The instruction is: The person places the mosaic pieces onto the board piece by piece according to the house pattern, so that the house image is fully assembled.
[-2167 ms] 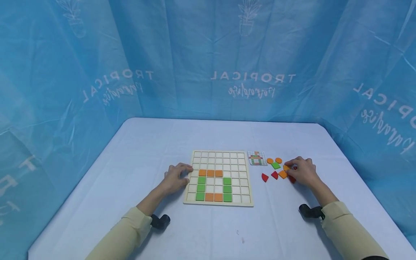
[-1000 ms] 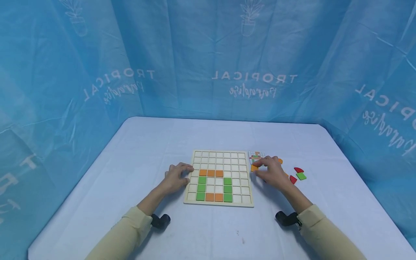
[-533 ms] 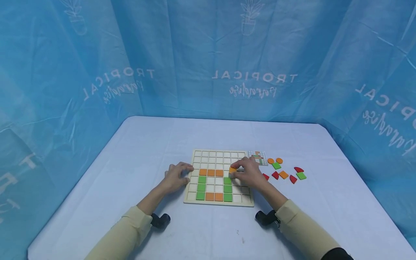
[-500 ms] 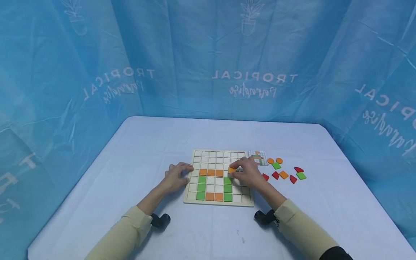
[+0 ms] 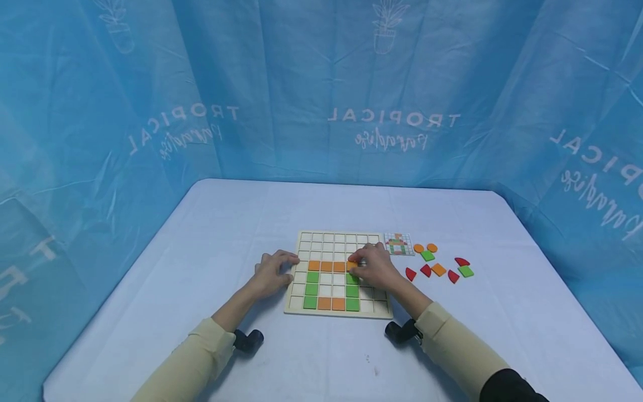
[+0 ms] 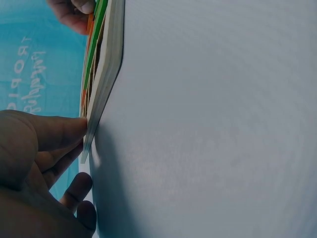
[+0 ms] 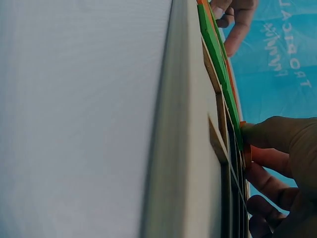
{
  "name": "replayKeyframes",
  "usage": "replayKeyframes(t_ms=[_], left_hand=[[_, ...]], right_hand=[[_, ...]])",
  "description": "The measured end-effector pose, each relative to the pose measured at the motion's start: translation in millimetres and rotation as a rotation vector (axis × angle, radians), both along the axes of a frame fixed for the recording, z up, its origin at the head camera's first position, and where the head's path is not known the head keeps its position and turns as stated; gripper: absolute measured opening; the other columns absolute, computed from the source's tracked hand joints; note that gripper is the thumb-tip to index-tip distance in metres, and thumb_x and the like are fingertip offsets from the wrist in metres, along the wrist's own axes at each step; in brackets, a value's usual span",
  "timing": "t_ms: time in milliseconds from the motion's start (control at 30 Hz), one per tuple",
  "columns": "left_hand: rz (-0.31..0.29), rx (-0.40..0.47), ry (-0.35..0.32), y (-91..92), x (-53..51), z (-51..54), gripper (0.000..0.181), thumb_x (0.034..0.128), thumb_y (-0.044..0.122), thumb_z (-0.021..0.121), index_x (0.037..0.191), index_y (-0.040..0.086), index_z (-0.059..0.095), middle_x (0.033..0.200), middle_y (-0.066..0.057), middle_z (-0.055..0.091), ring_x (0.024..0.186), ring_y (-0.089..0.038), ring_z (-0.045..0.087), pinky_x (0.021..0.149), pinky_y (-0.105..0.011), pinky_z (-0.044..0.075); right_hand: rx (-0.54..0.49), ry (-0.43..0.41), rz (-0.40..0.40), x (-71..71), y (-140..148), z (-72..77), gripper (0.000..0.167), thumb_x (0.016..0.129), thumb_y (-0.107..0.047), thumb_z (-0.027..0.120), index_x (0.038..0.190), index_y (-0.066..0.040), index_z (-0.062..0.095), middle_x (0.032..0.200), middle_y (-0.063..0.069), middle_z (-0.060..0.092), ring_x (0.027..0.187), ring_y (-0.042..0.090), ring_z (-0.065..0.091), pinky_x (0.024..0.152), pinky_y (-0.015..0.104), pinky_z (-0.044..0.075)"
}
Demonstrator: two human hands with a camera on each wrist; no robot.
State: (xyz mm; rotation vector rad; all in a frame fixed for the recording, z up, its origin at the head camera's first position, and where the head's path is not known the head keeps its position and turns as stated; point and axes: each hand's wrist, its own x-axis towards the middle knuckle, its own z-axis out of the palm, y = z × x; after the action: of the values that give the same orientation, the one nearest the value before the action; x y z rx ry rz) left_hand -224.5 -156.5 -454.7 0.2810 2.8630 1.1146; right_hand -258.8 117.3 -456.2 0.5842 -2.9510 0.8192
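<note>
A wooden grid board [image 5: 337,315] lies on the table, bearing rows of orange square tiles and two columns of green square tiles [image 5: 311,291]. My left hand [image 5: 273,273] rests at the board's left edge, thumb and index finger touching it well apart; in the left wrist view the thumb meets the rim. With thumb and fingertips my right hand [image 5: 378,269] pinches an orange square tile [image 5: 352,266] over the cell above the right green column, at the right end of an orange row [image 5: 326,266]. Whether the tile lies fully down I cannot tell.
Right of the board lies a small printed pattern card [image 5: 399,244]. Beyond it are loose pieces: orange round tiles [image 5: 432,248], green squares [image 5: 427,255], an orange square [image 5: 438,269] and several red quarter-round pieces [image 5: 410,273]. A white cloth covers the table [image 5: 326,357].
My right hand has carried an orange square tile left from the loose pieces to the board, last settling at the end of the orange row. My left hand has stayed at the board's edge.
</note>
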Motion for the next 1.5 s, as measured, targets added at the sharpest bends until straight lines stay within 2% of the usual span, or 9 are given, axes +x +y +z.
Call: replayKeyframes(t_ms=[633, 833, 1000, 1233, 1400, 1500], left_hand=[[0.001, -0.002, -0.001, -0.1, 1.7, 1.5, 0.037, 0.0820, 0.004, 0.068, 0.119, 0.007, 0.065, 0.132, -0.004, 0.054, 0.112, -0.026, 0.038, 0.096, -0.052, 0.025], [-0.003, -0.001, 0.001, -0.1, 1.6, 1.3, 0.037, 0.0823, 0.003, 0.068, 0.119, 0.006, 0.065, 0.132, -0.005, 0.054, 0.113, -0.027, 0.038, 0.096, -0.052, 0.024], [-0.002, -0.003, 0.001, -0.2, 1.8, 0.9, 0.038, 0.0822, 0.003, 0.068, 0.120, 0.007, 0.065, 0.133, -0.003, 0.054, 0.114, -0.027, 0.037, 0.097, -0.052, 0.024], [-0.002, -0.014, 0.009, 0.0, 1.3, 0.3, 0.037, 0.0823, 0.004, 0.068, 0.120, 0.007, 0.065, 0.132, -0.005, 0.054, 0.115, -0.027, 0.037, 0.096, -0.052, 0.025], [-0.004, -0.011, 0.009, 0.2, 1.5, -0.1, 0.038, 0.0824, 0.003, 0.067, 0.120, 0.007, 0.065, 0.133, -0.004, 0.054, 0.115, -0.027, 0.038, 0.097, -0.053, 0.024], [-0.006, -0.009, 0.015, 0.2, 1.4, 0.2, 0.038, 0.0824, 0.003, 0.067, 0.120, 0.007, 0.065, 0.133, -0.004, 0.054, 0.114, -0.027, 0.038, 0.097, -0.053, 0.024]], right_hand=[[0.016, -0.010, -0.009, 0.8, 0.2, -0.2, 0.026, 0.077, -0.022, 0.078, 0.101, -0.015, 0.076, 0.093, -0.003, 0.061, 0.091, 0.021, 0.043, 0.079, 0.041, 0.034], [-0.040, 0.001, -0.048, 4.9, 10.8, 4.1, 0.025, 0.079, -0.021, 0.075, 0.102, -0.013, 0.075, 0.093, 0.000, 0.061, 0.093, 0.023, 0.045, 0.078, 0.043, 0.037], [-0.088, 0.056, -0.068, 8.6, 31.3, 7.9, 0.025, 0.080, -0.018, 0.074, 0.104, -0.009, 0.074, 0.095, 0.005, 0.064, 0.100, 0.029, 0.047, 0.086, 0.050, 0.033], [-0.117, 0.035, -0.177, 13.0, 66.0, 9.8, 0.029, 0.081, -0.018, 0.074, 0.108, -0.006, 0.072, 0.106, 0.011, 0.064, 0.100, 0.030, 0.043, 0.078, 0.043, 0.037], [-0.102, 0.000, -0.271, 15.9, 93.1, 10.6, 0.034, 0.081, -0.020, 0.075, 0.110, -0.004, 0.071, 0.112, 0.016, 0.060, 0.103, 0.031, 0.040, 0.082, 0.045, 0.035], [-0.081, 0.009, -0.318, 18.8, 111.8, 10.7, 0.036, 0.082, -0.020, 0.075, 0.112, -0.002, 0.070, 0.112, 0.019, 0.058, 0.104, 0.033, 0.040, 0.081, 0.048, 0.035]])
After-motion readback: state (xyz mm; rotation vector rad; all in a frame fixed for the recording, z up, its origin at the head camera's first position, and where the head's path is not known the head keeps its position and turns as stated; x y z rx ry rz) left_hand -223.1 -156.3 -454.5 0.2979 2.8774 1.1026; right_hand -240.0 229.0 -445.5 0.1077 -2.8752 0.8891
